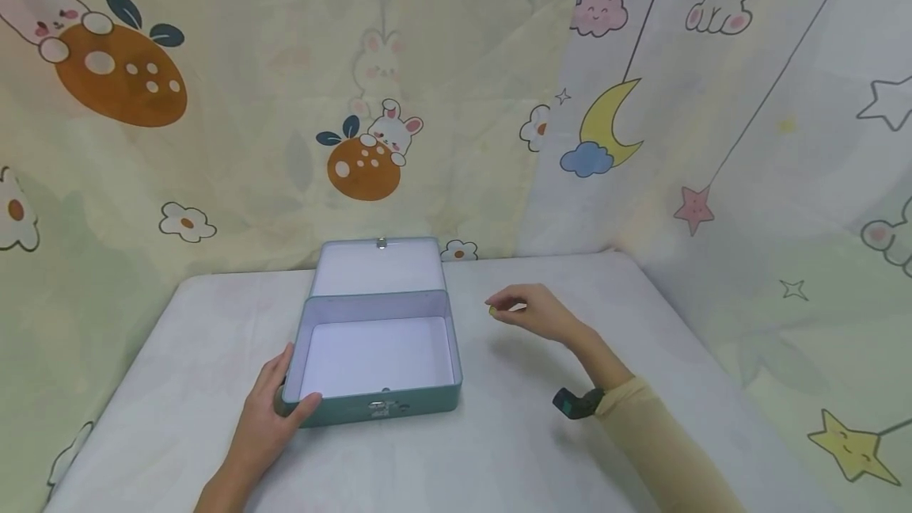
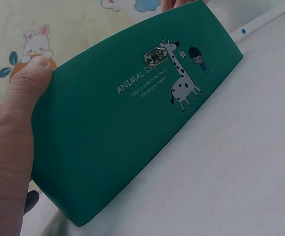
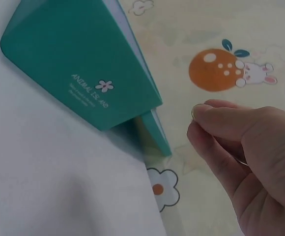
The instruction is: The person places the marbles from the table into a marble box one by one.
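Observation:
A green metal box [image 1: 385, 410] stands on the table with its hinged lid [image 1: 378, 267] swung back. Its white inside shows nothing lying in it. My left hand [image 1: 260, 422] grips the box's near left corner, thumb over the front rim, other fingers along the left side. In the left wrist view, the box front [image 2: 108, 132] bears a giraffe print and a metal clasp [image 2: 156, 56]. To the right of the box, my right hand [image 1: 534, 311] is raised above the table. Thumb and forefinger pinch a tiny yellow-green object [image 1: 492, 311], mostly hidden by the fingertips.
A white cloth [image 1: 499, 450] covers the table. Behind and beside it hang printed curtains [image 1: 256, 141] with rabbits, flowers and stars. A dark wrist device [image 1: 575, 404] sits at the right sleeve's cuff.

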